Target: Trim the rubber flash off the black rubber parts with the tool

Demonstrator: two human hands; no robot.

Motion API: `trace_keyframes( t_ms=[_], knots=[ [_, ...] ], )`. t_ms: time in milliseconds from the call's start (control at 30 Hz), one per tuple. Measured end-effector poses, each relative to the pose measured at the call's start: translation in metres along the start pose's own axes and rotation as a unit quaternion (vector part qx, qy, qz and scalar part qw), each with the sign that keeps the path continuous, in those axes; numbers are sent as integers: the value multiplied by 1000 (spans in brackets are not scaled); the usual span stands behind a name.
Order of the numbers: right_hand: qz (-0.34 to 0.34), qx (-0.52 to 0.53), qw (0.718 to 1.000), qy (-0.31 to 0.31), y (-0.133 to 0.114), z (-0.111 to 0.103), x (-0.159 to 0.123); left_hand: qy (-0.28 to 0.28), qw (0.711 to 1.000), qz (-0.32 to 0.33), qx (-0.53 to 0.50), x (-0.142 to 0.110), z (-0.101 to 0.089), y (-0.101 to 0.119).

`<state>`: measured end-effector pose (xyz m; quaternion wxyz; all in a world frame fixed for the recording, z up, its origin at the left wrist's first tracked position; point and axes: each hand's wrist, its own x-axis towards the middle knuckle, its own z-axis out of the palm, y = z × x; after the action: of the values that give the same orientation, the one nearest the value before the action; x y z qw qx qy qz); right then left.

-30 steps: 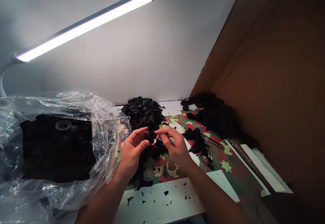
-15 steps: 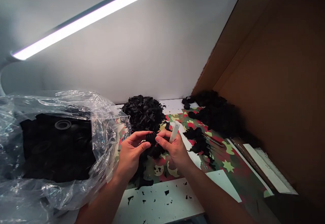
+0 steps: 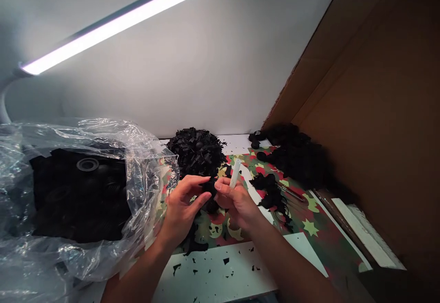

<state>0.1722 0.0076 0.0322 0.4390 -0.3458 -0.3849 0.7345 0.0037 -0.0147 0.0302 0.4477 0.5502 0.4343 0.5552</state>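
My left hand (image 3: pixel 184 206) and my right hand (image 3: pixel 235 202) meet over the patterned mat (image 3: pixel 302 211), both pinching a small black rubber piece (image 3: pixel 208 187) between their fingertips. My right hand also grips a white stick-like tool (image 3: pixel 235 173) that points up and away. Just behind the hands lies a heap of black trimmings (image 3: pixel 196 151). More black pieces (image 3: pixel 270 192) lie to the right of my right hand.
A clear plastic bag (image 3: pixel 68 193) full of black rubber parts fills the left. Another dark pile (image 3: pixel 295 154) sits at the back right against a cardboard wall (image 3: pixel 378 101). A lamp bar (image 3: pixel 120 19) hangs overhead. Black scraps dot the white board (image 3: pixel 220 271) in front.
The white tool in my right hand has swung up from lying low to pointing upward. Both hands have stayed together on the black piece, shifting slightly right.
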Motion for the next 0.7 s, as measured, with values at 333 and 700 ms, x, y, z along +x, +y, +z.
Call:
trace_keyframes(
  t_ms=[333,700],
  knots=[
    [-94,-152,984,19,4,-3,-2,1,994,-99,-51,0,-4,-4],
    [-138,-272,952,23,7,10,-7,102,948,-141,-267,1,2,-5]
  ],
)
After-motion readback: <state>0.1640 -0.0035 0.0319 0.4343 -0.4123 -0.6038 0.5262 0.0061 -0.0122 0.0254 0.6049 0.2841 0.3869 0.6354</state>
